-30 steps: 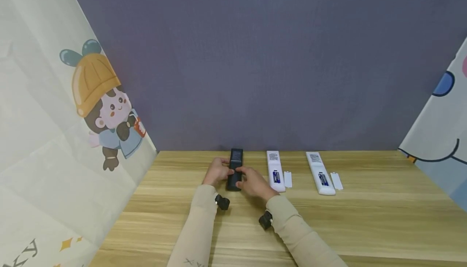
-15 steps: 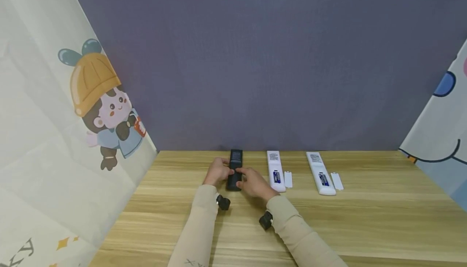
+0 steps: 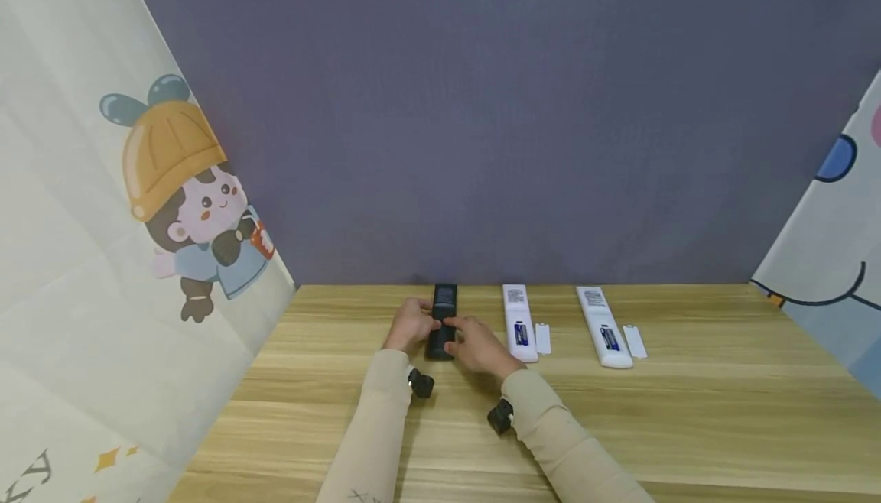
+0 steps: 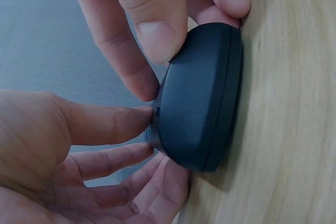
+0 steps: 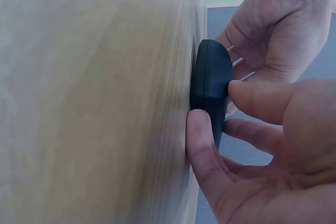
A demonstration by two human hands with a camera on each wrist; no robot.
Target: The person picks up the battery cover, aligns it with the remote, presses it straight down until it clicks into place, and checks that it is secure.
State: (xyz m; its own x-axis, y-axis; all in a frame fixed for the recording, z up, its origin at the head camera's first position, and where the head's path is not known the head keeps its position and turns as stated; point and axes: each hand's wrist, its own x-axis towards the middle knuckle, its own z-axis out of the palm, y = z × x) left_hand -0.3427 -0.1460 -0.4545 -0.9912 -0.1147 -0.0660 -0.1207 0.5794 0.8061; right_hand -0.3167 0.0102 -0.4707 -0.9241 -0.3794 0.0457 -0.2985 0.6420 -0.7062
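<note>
Slate-blue backdrop (image 3: 454, 121) fills the far side, pale printed sheets (image 3: 76, 258) flank it, and below spreads the wood-grained bench (image 3: 275, 426). Head view first, and both hands are on the black remote (image 3: 437, 344), lying lengthwise near the back edge! The left-hand grip (image 3: 409, 325) has its fingers bent against the left side, while the right-hand grip (image 3: 478, 346) closes in from the right, fingertips on the remote's face and edge. Just beyond that hand lies one white remote (image 3: 519, 312), its battery bay showing dark-blue batteries (image 3: 521, 334), with a white cover (image 3: 543, 338) right beside it; farther right, a slanting second white remote (image 3: 602, 319) and a second cover (image 3: 635, 341). Beige sleeves (image 3: 372, 419) reach in from below, a small black device at each cuff. Over to the left wrist: the black remote's rounded end faces us, the left-hand grip pinching its side, thumb on the upper edge, as fingertips of both hands nearly meet on its face. Right wrist now: the right-hand grip pinches the near end, one fingertip on top, another low against the side, close to the bench.
</note>
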